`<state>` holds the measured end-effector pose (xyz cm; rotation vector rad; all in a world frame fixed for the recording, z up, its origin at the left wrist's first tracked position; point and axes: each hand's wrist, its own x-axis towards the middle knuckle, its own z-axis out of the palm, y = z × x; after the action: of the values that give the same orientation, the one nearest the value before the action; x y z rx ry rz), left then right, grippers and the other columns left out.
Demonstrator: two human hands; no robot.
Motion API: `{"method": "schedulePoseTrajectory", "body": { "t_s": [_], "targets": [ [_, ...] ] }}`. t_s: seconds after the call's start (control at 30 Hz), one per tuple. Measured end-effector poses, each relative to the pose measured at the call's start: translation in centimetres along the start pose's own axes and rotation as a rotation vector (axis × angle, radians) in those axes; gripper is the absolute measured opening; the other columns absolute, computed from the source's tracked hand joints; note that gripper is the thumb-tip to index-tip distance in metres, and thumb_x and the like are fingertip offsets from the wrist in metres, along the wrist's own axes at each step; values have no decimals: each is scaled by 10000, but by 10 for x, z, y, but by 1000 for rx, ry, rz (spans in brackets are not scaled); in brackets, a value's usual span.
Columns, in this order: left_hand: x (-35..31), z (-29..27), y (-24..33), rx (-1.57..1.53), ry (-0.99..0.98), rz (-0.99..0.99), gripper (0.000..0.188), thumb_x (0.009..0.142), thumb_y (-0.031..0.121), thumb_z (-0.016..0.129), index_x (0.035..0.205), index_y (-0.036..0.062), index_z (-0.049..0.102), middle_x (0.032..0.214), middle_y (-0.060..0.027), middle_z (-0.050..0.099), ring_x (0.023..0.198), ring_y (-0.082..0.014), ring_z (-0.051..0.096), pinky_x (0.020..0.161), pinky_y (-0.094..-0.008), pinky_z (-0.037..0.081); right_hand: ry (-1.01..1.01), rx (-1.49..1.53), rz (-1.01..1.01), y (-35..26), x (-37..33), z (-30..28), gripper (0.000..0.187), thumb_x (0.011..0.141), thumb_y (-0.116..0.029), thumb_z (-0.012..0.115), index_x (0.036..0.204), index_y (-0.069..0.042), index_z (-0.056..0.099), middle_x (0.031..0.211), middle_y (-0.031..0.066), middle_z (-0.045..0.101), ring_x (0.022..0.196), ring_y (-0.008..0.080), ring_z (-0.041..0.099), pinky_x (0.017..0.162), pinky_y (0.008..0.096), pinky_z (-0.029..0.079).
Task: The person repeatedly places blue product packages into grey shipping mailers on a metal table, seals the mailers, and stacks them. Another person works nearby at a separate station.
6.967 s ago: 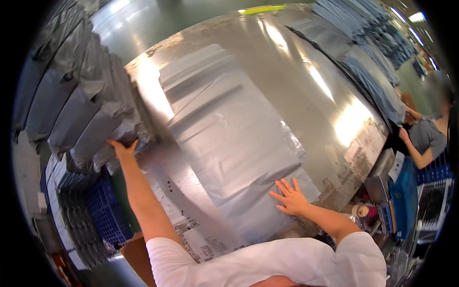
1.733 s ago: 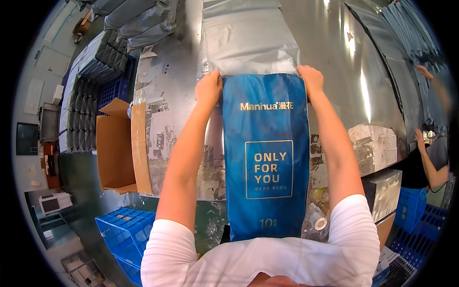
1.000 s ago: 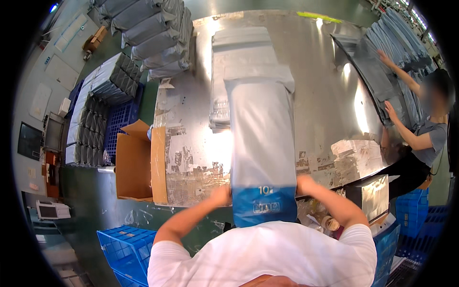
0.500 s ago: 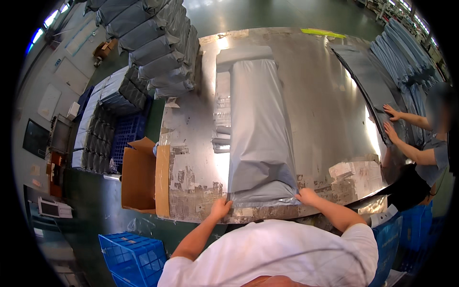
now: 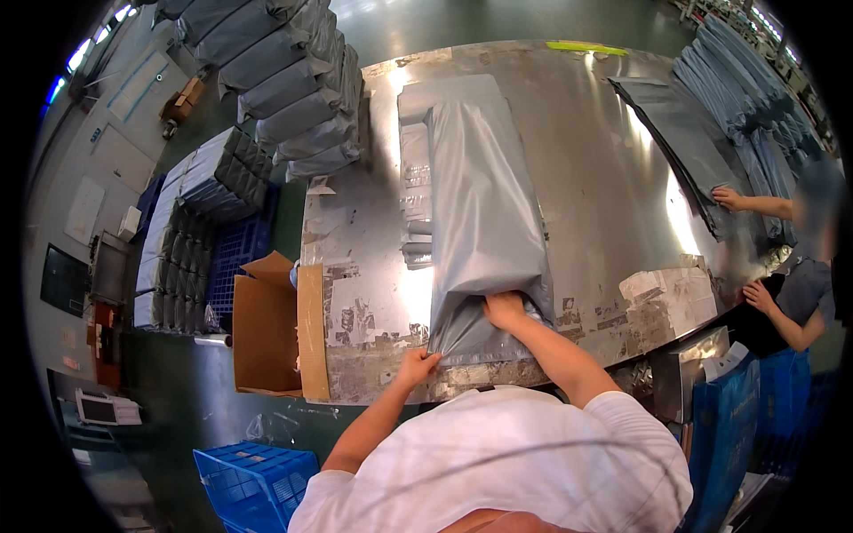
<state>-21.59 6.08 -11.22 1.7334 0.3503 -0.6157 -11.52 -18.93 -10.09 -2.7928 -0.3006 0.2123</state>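
A long grey plastic bag (image 5: 484,195), bulky with something inside, lies lengthwise on the metal-topped table (image 5: 586,169). Its slack, creased end is toward me. My left hand (image 5: 416,366) pinches the bag's near left corner at the table's front edge. Farther in, my right hand (image 5: 505,309) is curled down on the loose film where the bulky part ends, with its fingertips partly hidden in the folds. Beneath the bag's left side, more flat grey bags (image 5: 416,191) stick out.
An open cardboard box (image 5: 267,329) stands at the table's left edge. Blue crates (image 5: 258,480) sit below it. Stacked grey packages (image 5: 284,89) rise at the far left. On the right, a co-worker's hand (image 5: 730,199) touches dark sheeting (image 5: 666,115) beside bluish-grey bundles (image 5: 737,89).
My right hand has let go of the near right corner and moved inward onto the bag's slack film. My left hand keeps its corner. The co-worker's hands have moved apart.
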Motion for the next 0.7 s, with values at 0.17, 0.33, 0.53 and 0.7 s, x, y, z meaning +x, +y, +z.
{"method": "schedulePoseTrajectory", "body": {
  "t_s": [0.17,0.33,0.53,0.7],
  "targets": [
    [-3,-3,9,-89,-118,-57,182,798,179,659,736,13,617,629,-39,604,550,-91,555,503,-205,430,178,115,156,32,-80,11,222,748,-161,584,934,-40,587,902,147,576,782,317,565,697,397,468],
    [-4,-7,-5,-239,-290,0,120,863,82,539,845,-14,609,755,-62,628,647,-111,588,600,-219,482,186,779,-67,-72,-98,16,178,754,-151,628,877,-30,585,855,111,566,774,243,553,666,333,458],
    [-6,-13,-2,-153,-360,-2,170,897,53,448,888,-39,590,819,-95,640,675,-137,605,630,-235,503,133,1390,271,-94,-98,39,83,852,-106,538,888,-31,543,714,18,545,631,107,519,576,235,434],
    [-7,-23,-7,-151,-346,-80,165,893,73,470,894,-39,591,855,-119,647,700,-141,622,630,-235,508,401,409,432,42,-282,45,58,835,-82,501,816,-35,472,665,99,499,581,239,499,565,323,419]
  ]
}}
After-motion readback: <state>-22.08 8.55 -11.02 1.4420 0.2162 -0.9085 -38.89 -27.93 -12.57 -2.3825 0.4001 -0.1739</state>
